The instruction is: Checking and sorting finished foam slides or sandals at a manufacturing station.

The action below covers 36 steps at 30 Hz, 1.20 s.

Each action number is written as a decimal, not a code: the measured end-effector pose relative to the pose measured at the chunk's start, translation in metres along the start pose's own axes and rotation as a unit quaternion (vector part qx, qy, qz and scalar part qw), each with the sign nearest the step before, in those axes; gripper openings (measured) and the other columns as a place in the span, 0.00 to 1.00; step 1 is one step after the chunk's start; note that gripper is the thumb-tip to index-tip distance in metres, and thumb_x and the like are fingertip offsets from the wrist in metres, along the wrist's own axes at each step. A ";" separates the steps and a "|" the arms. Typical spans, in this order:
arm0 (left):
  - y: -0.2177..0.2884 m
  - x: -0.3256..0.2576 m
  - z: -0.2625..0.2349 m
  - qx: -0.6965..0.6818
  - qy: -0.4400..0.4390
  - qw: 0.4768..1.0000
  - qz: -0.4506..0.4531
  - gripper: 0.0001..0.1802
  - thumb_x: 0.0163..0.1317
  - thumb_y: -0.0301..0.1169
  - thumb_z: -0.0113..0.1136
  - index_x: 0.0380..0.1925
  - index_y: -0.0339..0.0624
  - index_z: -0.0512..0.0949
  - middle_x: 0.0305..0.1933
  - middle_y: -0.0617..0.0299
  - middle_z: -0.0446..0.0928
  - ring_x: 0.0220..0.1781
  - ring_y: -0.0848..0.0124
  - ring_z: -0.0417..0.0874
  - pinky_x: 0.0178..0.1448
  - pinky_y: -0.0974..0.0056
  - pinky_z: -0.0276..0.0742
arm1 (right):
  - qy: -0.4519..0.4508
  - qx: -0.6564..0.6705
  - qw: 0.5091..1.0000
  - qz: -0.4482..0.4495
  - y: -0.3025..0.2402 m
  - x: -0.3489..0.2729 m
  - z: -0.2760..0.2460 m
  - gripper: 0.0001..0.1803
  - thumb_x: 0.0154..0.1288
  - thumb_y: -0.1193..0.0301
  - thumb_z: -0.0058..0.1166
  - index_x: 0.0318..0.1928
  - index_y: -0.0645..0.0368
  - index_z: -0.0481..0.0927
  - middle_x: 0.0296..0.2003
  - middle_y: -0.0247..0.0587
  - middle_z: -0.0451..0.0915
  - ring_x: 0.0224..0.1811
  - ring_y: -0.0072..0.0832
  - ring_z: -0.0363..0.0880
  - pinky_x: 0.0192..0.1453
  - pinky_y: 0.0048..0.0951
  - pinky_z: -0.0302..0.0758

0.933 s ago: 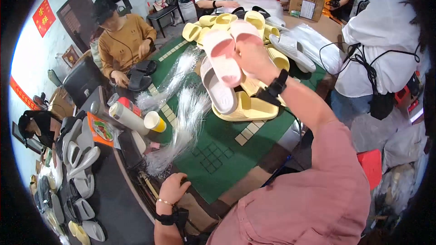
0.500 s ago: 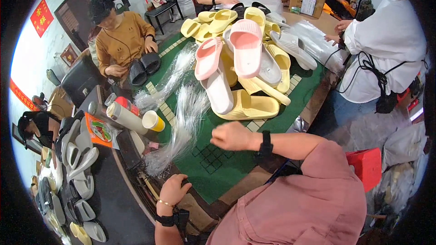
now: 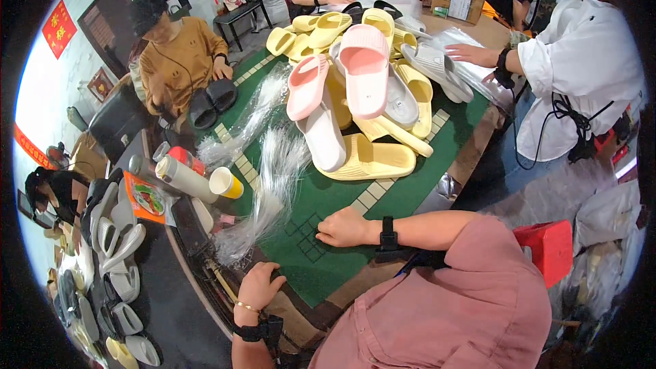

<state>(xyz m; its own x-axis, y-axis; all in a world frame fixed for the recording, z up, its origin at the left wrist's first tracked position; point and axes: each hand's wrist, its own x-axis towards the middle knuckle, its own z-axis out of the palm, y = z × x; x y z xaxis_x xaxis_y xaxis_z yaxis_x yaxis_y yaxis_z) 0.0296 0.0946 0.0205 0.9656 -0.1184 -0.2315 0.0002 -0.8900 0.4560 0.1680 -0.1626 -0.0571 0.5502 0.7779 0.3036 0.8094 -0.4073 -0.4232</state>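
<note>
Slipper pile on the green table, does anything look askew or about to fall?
The slipper pile is loosely heaped: a pink slipper lies tilted on top, and clear plastic bags sprawl beside it. Neither hand touches it.

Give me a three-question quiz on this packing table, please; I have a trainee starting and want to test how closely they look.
1. True or false: the person's right hand is holding a pink slipper.
2. Which lies nearest the left hand?
A. the cardboard box
B. the bundle of clear plastic bags
C. the black sandals
3. Fill in: the table is covered with a ______ mat.

Key
1. False: it rests empty on the mat, apart from the slipper pile.
2. B: the bundle's lower end lies just above the hand at the table's edge.
3. Green.
</note>
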 end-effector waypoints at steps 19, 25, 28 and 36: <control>-0.001 -0.014 -0.050 -0.254 0.169 0.950 -0.067 0.16 0.62 0.30 0.63 0.48 0.34 0.79 0.41 0.60 0.83 0.43 0.77 0.81 0.48 0.67 0.78 | 0.001 0.044 0.999 -0.031 0.004 0.003 -0.007 0.17 0.62 0.60 0.56 0.21 0.56 0.75 0.21 0.47 0.76 0.25 0.47 0.77 0.28 0.46 0.72; -0.042 -0.027 -0.075 -0.431 0.324 0.837 -0.090 0.13 0.68 0.30 0.58 0.47 0.32 0.77 0.42 0.59 0.82 0.42 0.74 0.82 0.48 0.69 0.79 | 0.028 0.058 0.997 -0.038 -0.001 0.002 -0.010 0.16 0.60 0.64 0.60 0.20 0.57 0.73 0.19 0.45 0.74 0.23 0.45 0.76 0.26 0.43 0.70; -0.063 -0.041 -0.079 -0.490 0.383 0.774 -0.120 0.10 0.68 0.30 0.57 0.45 0.35 0.78 0.40 0.60 0.81 0.39 0.74 0.82 0.45 0.69 0.79 | 0.030 0.050 0.998 -0.023 -0.002 0.002 -0.006 0.16 0.60 0.64 0.60 0.20 0.57 0.73 0.19 0.45 0.73 0.22 0.45 0.75 0.25 0.43 0.69; -0.134 -0.080 -0.089 -0.693 0.490 0.522 -0.085 0.09 0.66 0.26 0.57 0.46 0.40 0.76 0.36 0.60 0.80 0.34 0.70 0.80 0.40 0.66 0.79 | 0.011 0.043 0.999 -0.009 -0.001 0.002 -0.008 0.18 0.61 0.65 0.59 0.20 0.60 0.71 0.19 0.47 0.73 0.22 0.47 0.73 0.26 0.43 0.68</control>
<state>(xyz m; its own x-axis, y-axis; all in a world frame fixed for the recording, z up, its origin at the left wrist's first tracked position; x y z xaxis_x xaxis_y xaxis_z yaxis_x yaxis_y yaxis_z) -0.0246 0.2623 0.0544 0.5902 0.7970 -0.1283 -0.3602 0.4023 0.8417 0.1697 -0.1647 -0.0497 0.5409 0.7733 0.3308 0.7993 -0.3502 -0.4884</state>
